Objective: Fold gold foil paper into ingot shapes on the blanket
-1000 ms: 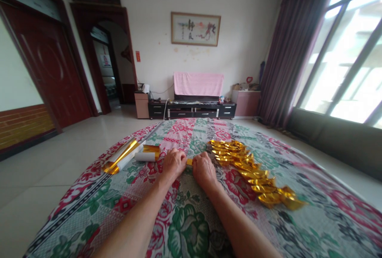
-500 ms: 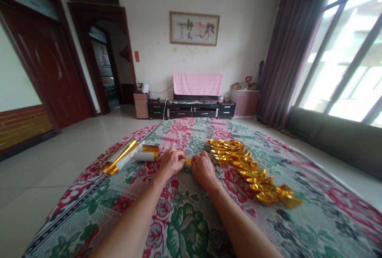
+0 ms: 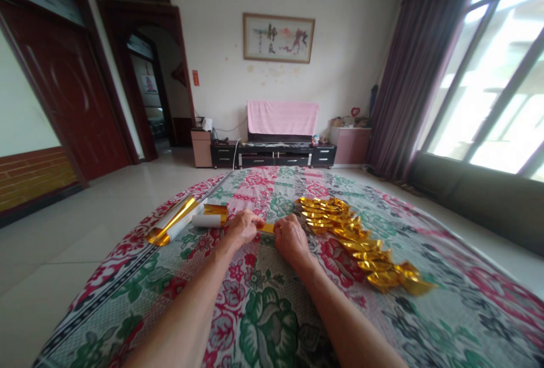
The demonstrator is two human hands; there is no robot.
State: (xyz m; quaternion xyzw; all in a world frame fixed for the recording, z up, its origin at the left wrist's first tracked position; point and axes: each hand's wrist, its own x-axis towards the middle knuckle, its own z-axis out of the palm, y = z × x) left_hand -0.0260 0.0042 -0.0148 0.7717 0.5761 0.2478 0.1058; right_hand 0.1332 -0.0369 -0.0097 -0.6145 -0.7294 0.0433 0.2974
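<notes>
Between my two hands lies a narrow folded strip of gold foil paper point(image 3: 267, 227), low over the cloth. My left hand point(image 3: 243, 227) pinches its left end, fingers closed. The right end sits under the curled fingers of my right hand point(image 3: 291, 237). Just left of my left hand rests a curled sheet of gold paper point(image 3: 207, 220), its white back outward. A larger rolled stack of gold paper point(image 3: 176, 223) lies farther left. To the right of my right hand, several folded gold paper ingots point(image 3: 361, 237) overlap in a slanting row.
The table carries a flowered red, green and white tablecloth point(image 3: 270, 322). Beyond its far edge stand a low black cabinet point(image 3: 257, 161) and a screen draped with a pink cloth point(image 3: 283, 117). A window point(image 3: 501, 84) with a purple curtain point(image 3: 419, 73) is on the right.
My left hand has shifted slightly left and my right hand slightly right, so more of the gold strip shows between them. The other papers lie as before.
</notes>
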